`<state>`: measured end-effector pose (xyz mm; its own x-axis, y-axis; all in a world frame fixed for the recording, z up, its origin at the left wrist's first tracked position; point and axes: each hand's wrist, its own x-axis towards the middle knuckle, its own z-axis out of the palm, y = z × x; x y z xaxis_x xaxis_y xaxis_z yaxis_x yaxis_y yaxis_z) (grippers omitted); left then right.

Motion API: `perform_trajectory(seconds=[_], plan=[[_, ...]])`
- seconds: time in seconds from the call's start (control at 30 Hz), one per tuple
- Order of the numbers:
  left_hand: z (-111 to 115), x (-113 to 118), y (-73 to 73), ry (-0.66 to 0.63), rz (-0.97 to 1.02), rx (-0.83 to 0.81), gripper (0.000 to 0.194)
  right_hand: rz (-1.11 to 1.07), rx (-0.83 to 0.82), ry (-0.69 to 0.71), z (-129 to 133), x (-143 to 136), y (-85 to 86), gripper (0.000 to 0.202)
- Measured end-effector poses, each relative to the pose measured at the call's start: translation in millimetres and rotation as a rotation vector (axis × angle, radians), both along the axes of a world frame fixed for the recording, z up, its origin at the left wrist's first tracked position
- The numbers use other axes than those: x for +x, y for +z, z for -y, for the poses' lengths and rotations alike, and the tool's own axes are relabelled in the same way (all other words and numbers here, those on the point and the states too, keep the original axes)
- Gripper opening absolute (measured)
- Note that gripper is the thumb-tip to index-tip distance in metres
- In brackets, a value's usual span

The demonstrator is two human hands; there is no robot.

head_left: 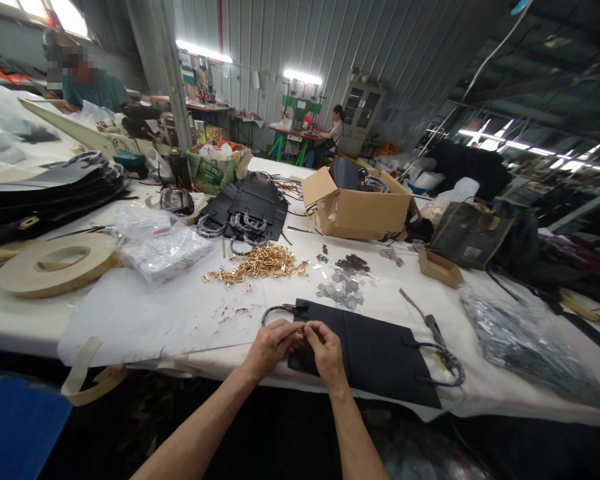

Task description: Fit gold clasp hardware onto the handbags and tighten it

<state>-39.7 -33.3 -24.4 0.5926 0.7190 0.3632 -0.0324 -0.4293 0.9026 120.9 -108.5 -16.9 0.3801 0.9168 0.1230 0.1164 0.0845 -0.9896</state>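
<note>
My left hand [275,343] and my right hand [326,350] meet over the left end of a black bag panel [375,353]. Their fingertips pinch together around a small gold-coloured metal fitting [301,331], mostly hidden by the fingers. The panel lies flat at the table's front edge, with a wrapped handle [453,367] at its right end and another handle [275,309] by my left hand. Beyond the hands is a pile of gold metal fittings [270,260]. Flat silver plates [343,290] and dark small pieces [354,263] lie to its right.
A cardboard box [363,212] and stacked black bag panels [253,207] stand farther back. On the left are a tape roll [17,267] and a plastic-wrapped packet [167,253]. A plastic bag of parts [530,347] lies right. Two other people sit in the background.
</note>
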Motion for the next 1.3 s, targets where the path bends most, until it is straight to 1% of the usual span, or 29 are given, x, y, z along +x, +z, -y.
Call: perform_trajectory(seconds=[0.07,0.13,0.2,0.27,0.37,0.47,0.53,0.57,0.63,0.7,0.77,0.83,0.9,0.97,1.03,1.1,1.17,1.23,1.3], plan=[[-1.2,-1.3,10.3,0.073,0.038,-0.005,0.026,-0.069,0.064,0.014,1.2,-0.2,-1.2,0.031],[0.9,-3.7,18.3,0.122,0.091,-0.058,0.024,-0.089,0.114,0.043,3.9,-2.5,-1.8,0.038],[8.5,-6.6,21.0,0.122,0.127,-0.161,0.024,-0.052,0.143,0.056,8.5,-7.6,-2.1,0.033],[22.2,-8.1,18.1,0.116,0.147,-0.281,0.026,-0.024,0.160,0.034,15.2,-15.3,-2.2,0.023],[49.9,-4.9,8.2,0.137,0.198,-0.466,0.030,-0.059,0.166,-0.030,27.6,-29.6,-2.4,0.016],[77.1,3.7,0.2,0.129,0.324,-0.705,0.034,-0.146,0.122,-0.096,41.1,-42.5,-2.8,0.022],[90.0,9.3,-1.1,0.121,0.399,-0.837,0.037,-0.193,0.080,-0.134,50.3,-48.0,-3.1,0.027],[94.2,11.2,-0.3,0.115,0.407,-0.862,0.038,-0.198,0.064,-0.148,54.7,-49.2,-3.3,0.027],[98.1,12.3,3.6,0.089,0.357,-0.826,0.038,-0.171,0.040,-0.161,62.4,-46.7,-3.5,0.024],[96.3,10.0,9.1,0.087,0.266,-0.729,0.039,-0.146,0.027,-0.202,66.7,-36.4,-3.4,0.025],[89.4,4.9,14.8,0.158,0.200,-0.618,0.040,-0.139,0.032,-0.287,65.5,-18.1,-2.0,0.031],[77.8,-1.8,19.7,0.307,0.184,-0.516,0.044,-0.115,0.029,-0.354,58.5,4.8,1.4,0.036],[62.5,-8.6,23.7,0.471,0.184,-0.470,0.050,-0.060,-0.015,-0.326,47.4,26.6,6.0,0.040],[45.7,-14.1,26.3,0.590,0.167,-0.537,0.054,0.008,-0.077,-0.227,35.1,42.0,9.7,0.042],[30.9,-17.2,27.6,0.620,0.149,-0.681,0.056,0.065,-0.114,-0.125,24.3,49.0,10.3,0.043],[20.4,-18.2,28.3,0.603,0.166,-0.807,0.055,0.122,-0.124,-0.060,16.7,49.8,7.1,0.042],[14.0,-17.8,29.6,0.583,0.237,-0.916,0.051,0.178,-0.131,-0.034,12.9,48.4,1.7,0.040],[9.8,-16.7,32.4,0.567,0.340,-1.057,0.040,0.193,-0.141,-0.040,11.9,47.7,-3.1,0.040],[5.5,-14.8,35.7,0.508,0.427,-1.205,0.027,0.145,-0.150,-0.055,12.4,48.6,-5.4,0.042]])
